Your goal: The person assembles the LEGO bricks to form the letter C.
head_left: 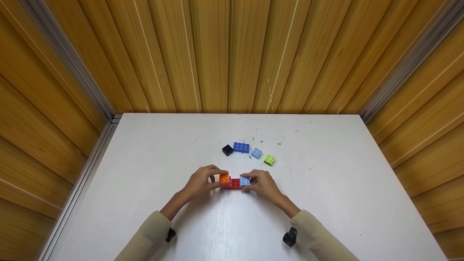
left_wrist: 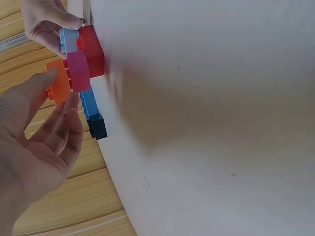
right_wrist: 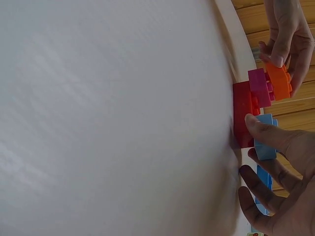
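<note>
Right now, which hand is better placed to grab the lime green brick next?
Probably the right hand. The lime green brick lies just beyond it, on its side of the white table. The left hand is farther off, gripping the orange brick on the red brick.

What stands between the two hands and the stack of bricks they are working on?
Nothing visible does. The left hand already touches the orange brick on the stack's left end, and the right hand holds the light blue brick on the red brick. The four loose bricks lie behind, apart.
</note>
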{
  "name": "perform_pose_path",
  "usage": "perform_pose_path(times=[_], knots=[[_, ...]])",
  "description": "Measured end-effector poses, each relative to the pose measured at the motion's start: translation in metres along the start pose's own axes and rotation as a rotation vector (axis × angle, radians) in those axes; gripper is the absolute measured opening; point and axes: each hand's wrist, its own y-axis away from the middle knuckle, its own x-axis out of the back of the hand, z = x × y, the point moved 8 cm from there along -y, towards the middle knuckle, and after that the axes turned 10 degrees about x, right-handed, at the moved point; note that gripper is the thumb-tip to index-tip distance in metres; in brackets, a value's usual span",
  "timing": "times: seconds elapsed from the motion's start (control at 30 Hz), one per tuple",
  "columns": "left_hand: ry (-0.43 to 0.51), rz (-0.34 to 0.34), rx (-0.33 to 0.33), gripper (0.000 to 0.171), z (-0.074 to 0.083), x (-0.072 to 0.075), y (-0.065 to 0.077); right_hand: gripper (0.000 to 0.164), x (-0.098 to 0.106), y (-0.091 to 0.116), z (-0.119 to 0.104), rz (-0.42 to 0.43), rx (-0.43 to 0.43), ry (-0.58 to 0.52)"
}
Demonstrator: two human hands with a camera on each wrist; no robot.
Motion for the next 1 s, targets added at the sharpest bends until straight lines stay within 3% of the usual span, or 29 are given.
perform_pose_path(times=[0.27, 0.77, 1.0], knots=[[0.003, -0.032, 0.033, 0.036, 0.000, -0.004, -0.002, 0.043, -0.002, 0.002, -0.001, 0.019, 0.044, 0.022], [-0.001, -0.053, 0.078, 0.035, -0.002, -0.002, -0.013, 0.045, -0.001, -0.002, 0.001, 0.005, 0.010, -0.018], [-0.108, -0.018, 0.092, 0.035, 0.004, -0.003, -0.016, 0.044, -0.001, 0.000, 0.004, 0.016, -0.011, -0.062]])
